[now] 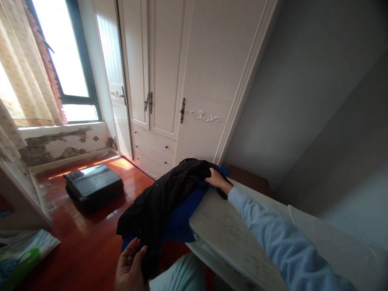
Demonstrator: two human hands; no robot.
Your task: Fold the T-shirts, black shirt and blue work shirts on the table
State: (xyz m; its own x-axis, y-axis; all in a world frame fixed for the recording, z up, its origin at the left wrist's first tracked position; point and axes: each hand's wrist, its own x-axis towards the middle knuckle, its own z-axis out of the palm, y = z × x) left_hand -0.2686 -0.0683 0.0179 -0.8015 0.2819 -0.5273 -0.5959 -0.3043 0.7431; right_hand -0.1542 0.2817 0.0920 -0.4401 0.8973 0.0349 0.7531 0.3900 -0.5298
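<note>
A black garment (169, 182), rumpled, lies across the end of the mattress (224, 220) and hangs over its edge. Blue cloth (182, 212) shows beneath it; whether this is its lining or a separate piece I cannot tell. My right hand (216, 178), in a light blue sleeve, grips the garment's far end, thumb on the near side and the other fingers mostly hidden. Low in the view, my left hand (130, 262) is at the garment's near end, its fingers curled and thumb closed on the black fabric's edge.
A black ribbed suitcase (94, 186) lies on the red wood floor. Behind the bed stands a white wardrobe (166, 81) with drawers. Plastic bags (27, 254) are at lower left. A brown wooden piece (251, 178) stands beyond the mattress.
</note>
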